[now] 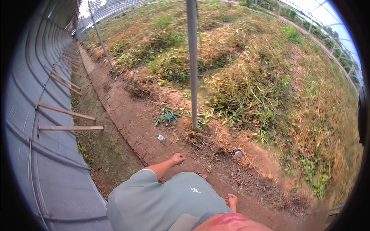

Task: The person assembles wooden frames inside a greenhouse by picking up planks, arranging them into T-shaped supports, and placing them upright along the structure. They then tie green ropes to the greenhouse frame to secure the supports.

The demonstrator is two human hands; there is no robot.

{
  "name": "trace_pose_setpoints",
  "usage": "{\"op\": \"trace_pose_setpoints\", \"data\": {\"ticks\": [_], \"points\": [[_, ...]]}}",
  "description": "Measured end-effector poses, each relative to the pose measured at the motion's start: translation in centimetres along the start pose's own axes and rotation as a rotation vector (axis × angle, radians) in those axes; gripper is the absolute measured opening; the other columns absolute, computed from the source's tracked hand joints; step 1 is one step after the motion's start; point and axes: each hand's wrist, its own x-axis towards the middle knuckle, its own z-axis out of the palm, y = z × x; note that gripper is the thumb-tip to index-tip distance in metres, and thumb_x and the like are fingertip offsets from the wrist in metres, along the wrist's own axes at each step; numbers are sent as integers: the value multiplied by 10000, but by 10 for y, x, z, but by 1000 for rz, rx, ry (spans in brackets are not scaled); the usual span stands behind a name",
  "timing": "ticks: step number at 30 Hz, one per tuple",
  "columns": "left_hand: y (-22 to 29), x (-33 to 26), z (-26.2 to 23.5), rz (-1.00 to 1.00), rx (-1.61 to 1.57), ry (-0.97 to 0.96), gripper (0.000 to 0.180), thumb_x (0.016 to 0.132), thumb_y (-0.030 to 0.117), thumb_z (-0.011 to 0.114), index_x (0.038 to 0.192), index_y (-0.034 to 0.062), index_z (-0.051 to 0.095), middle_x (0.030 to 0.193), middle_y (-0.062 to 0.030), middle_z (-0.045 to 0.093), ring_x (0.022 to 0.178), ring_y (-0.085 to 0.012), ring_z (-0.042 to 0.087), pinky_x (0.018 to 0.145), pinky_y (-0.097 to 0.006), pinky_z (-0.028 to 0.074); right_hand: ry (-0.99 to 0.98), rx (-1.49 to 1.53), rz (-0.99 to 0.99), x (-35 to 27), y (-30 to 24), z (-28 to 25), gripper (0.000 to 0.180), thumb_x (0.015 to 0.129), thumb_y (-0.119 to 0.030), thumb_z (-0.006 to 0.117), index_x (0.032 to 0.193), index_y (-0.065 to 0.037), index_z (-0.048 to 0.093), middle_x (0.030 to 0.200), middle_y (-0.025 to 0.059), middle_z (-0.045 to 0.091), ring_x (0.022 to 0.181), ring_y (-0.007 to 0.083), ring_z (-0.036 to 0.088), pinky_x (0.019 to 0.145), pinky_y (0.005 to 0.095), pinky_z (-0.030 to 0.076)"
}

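My left hand (pixel 178 158) hangs above the dirt path, its fingers curled in with nothing visible in them. On my right side, close to my green shirt (pixel 169 202), my right hand (pixel 231 200) is loosely curled, and I see nothing in it either. A small white bottle (pixel 160 137) with a green cap lies on the path ahead of my left hand, apart from it. Beyond the bottle sits a tangle of green twine or netting (pixel 168 116). A round grey object (pixel 238 154) rests among dry stems ahead of my right hand; its kind is unclear.
A metal post (pixel 192 65) rises at the path's edge. Dried and green vines (pixel 246 84) spread ahead and to the right. Along the left runs a grey sheeted wall (pixel 46 169) with wooden props (pixel 71 128) jutting out. Bricks (pixel 139 151) edge the path.
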Motion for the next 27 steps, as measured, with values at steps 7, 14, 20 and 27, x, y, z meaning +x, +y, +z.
{"op": "trace_pose_setpoints", "data": {"ticks": [7, 14, 20, 27], "points": [[47, 48, 47, -197, 51, -456, 135, 896, 117, 645, 875, 4, 574, 698, -50, 559, 546, -166, 559, 467, -322, 482, 334, 177, 106, -49, 0, -43, 157, 923, -203, 626, 1009, -83, 679, 825, 43, 707, 645, 128, 673, 518, 294, 525], [135, 126, 164, -173, 394, -502, 146, 799, 80, 684, 884, -2, 598, 657, -76, 579, 515, -225, 542, 434, -395, 440, 640, 558, 231, -126, 126, -59, 183, 925, -236, 649, 991, -69, 684, 831, 46, 706, 618, 133, 673, 509, 296, 528], [247, 102, 379, 79, 336, -557, 148, 924, 103, 601, 1052, 54, 544, 674, -35, 496, 517, -160, 476, 453, -342, 432, 683, 935, 606, -189, 277, -75, 169, 877, -190, 676, 941, -35, 695, 773, 75, 697, 589, 194, 671, 481, 380, 522], [221, -51, 622, 279, 641, -894, 292, 923, 186, 683, 1130, -10, 623, 837, -70, 654, 642, -176, 632, 556, -307, 540, 684, 772, 468, -206, 336, -194, 162, 857, -180, 669, 862, -24, 711, 698, 96, 698, 548, 199, 663, 487, 374, 533]]}}
